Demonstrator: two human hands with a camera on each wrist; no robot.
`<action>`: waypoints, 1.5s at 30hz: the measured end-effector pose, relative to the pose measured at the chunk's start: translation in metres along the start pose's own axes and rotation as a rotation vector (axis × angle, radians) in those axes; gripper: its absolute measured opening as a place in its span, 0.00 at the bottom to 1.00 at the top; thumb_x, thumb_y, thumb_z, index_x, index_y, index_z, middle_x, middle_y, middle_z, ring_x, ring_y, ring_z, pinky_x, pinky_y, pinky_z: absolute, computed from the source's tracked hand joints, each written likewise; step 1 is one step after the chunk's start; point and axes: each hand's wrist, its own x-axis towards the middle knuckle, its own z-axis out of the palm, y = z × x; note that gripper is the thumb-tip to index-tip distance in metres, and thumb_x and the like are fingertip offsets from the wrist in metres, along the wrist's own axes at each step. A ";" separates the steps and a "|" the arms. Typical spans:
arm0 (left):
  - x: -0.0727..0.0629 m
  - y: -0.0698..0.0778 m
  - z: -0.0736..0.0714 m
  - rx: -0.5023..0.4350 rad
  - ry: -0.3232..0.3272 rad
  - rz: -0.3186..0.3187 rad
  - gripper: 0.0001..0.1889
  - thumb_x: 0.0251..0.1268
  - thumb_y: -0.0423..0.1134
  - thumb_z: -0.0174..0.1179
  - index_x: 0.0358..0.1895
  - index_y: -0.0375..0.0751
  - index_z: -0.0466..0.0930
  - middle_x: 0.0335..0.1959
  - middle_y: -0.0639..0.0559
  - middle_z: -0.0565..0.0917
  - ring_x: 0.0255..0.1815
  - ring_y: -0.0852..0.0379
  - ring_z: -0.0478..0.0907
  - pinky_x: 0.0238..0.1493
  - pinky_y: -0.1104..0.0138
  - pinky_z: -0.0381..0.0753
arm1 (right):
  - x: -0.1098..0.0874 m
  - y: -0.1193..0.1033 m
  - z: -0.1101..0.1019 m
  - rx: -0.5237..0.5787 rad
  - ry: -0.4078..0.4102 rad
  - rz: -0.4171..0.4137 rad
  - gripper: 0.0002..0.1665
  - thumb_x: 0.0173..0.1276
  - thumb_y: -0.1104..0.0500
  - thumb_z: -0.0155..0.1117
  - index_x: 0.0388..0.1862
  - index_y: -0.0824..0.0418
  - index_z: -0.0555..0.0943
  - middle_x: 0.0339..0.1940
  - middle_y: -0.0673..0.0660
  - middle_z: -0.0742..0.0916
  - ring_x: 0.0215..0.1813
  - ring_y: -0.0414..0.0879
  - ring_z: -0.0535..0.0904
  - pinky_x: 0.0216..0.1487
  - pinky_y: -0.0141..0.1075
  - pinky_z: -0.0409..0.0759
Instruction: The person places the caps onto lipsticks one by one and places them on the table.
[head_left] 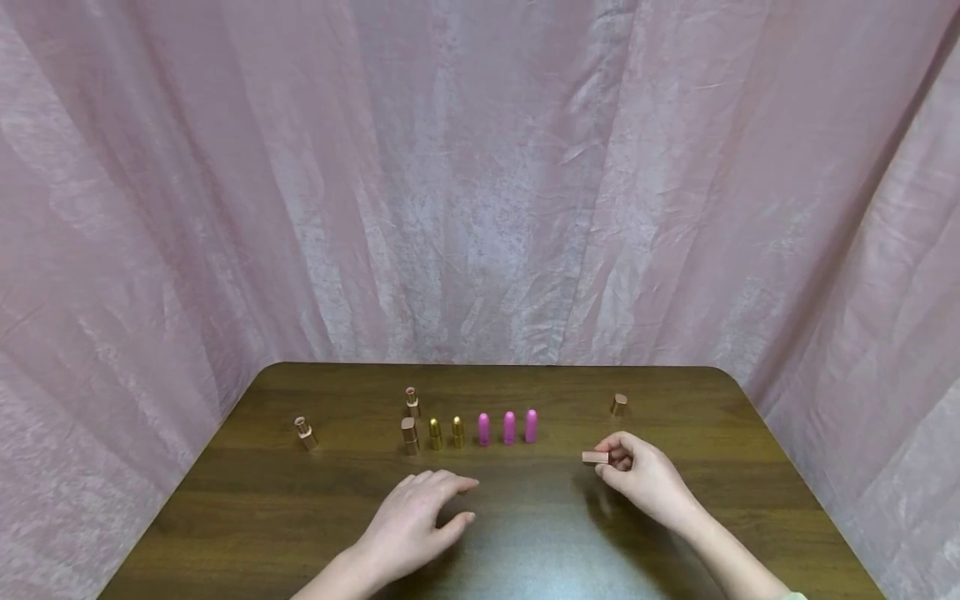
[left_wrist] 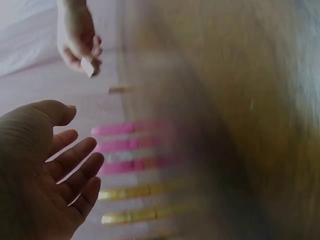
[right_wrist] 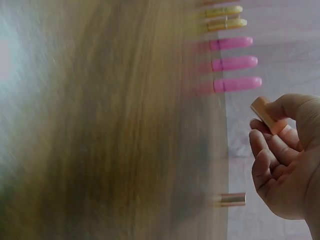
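My right hand [head_left: 651, 483] pinches a small rose-gold lipstick cap [head_left: 595, 457] between thumb and fingers, lying sideways above the table. In the right wrist view, the thumb presses along this cap [right_wrist: 267, 115]. Another rose-gold cap [head_left: 618, 405] stands upright just beyond that hand. My left hand [head_left: 412, 521] holds nothing; its fingers are relaxed and spread a little, thumb apart, in front of the row of lipsticks. Two uncapped rose-gold lipstick tubes, one at far left [head_left: 305, 433] and one behind the row [head_left: 412, 402], stand upright.
The row has a capped rose-gold lipstick [head_left: 409, 436], two gold bullet-shaped tubes [head_left: 457, 432] and three pink bullet-shaped tubes [head_left: 509, 428], all upright. They stand on a dark wooden table [head_left: 525, 533] with rounded far corners. Pink curtains [head_left: 480, 183] hang behind and at both sides.
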 end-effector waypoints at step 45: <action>-0.056 -0.207 -0.074 -0.209 0.138 -0.814 0.35 0.69 0.48 0.66 0.67 0.23 0.67 0.60 0.27 0.77 0.60 0.30 0.75 0.60 0.42 0.72 | -0.026 -0.006 0.032 0.379 -0.157 -0.063 0.15 0.66 0.60 0.74 0.51 0.61 0.85 0.38 0.55 0.88 0.34 0.41 0.82 0.36 0.32 0.79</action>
